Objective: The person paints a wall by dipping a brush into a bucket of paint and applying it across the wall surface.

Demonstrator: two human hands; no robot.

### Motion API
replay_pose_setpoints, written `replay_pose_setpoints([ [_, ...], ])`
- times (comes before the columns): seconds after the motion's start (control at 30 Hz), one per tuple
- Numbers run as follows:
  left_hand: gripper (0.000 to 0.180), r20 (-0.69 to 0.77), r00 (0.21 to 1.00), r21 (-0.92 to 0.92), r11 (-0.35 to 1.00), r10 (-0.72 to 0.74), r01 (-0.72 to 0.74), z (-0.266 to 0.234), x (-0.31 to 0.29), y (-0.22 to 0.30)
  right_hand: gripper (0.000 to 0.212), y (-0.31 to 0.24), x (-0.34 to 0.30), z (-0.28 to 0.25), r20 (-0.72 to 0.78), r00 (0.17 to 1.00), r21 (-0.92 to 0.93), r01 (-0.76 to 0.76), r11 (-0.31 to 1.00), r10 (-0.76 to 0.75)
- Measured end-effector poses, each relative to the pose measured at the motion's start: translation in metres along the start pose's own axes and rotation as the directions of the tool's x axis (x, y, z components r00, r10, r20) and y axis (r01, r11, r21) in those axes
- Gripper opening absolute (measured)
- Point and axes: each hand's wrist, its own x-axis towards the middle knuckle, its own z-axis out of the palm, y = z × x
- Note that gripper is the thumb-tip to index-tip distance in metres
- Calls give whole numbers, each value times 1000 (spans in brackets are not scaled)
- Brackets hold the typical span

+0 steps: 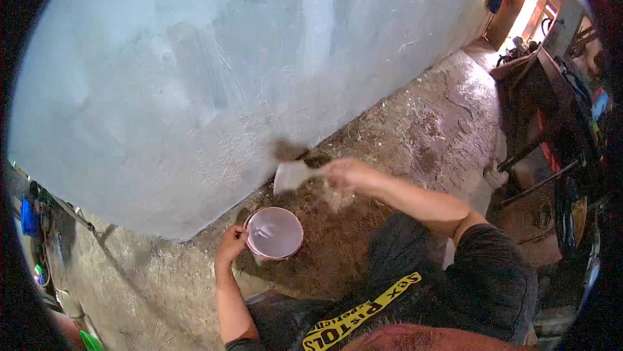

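Note:
My left hand (pixel 232 244) is closed on the near-left rim of a small round bucket (pixel 302 235). The bucket has a reddish rim and a pale inside; whether it holds paint is hard to make out. In my right hand (pixel 346 175) is a wide, pale paintbrush (pixel 291 177), gripped by its handle and slightly blurred. Its broad head points left, close to the foot of a pale blue-grey wall (pixel 195 91). From this view I cannot tell whether the bristles touch the wall. The brush is above and beyond the bucket, apart from it.
Rough, stained concrete floor (pixel 422 117) runs along the wall's lower edge. On the right stand dark, cluttered furnishings (pixel 532 150) with poles. A bright doorway (pixel 522 10) opens at the far right. Blue items (pixel 28 216) sit at the left edge.

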Motion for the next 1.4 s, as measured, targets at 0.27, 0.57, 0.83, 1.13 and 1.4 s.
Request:
replay_pose_setpoints([
  [0.27,23,-61,998,69,998,16,-12,5,-10,39,21,-103,-31,-109,-392,884,226,362,904,-255],
  [0.57,22,-97,992,166,984,79,-62,8,-15,43,16,-176,5,-153,-452,799,171,514,840,-397],
  [0.83,19,-38,999,73,997,14,-11,6,-2,20,21,-325,-17,-207,-305,626,-141,715,684,-717],
  [1.13,20,-96,995,154,988,22,-7,12,-26,68,23,-192,27,-176,-501,671,23,641,767,-546],
  [1.4,20,-23,999,-2,1000,-24,24,9,-11,28,22,-91,60,-158,-526,829,116,291,950,-190],
])
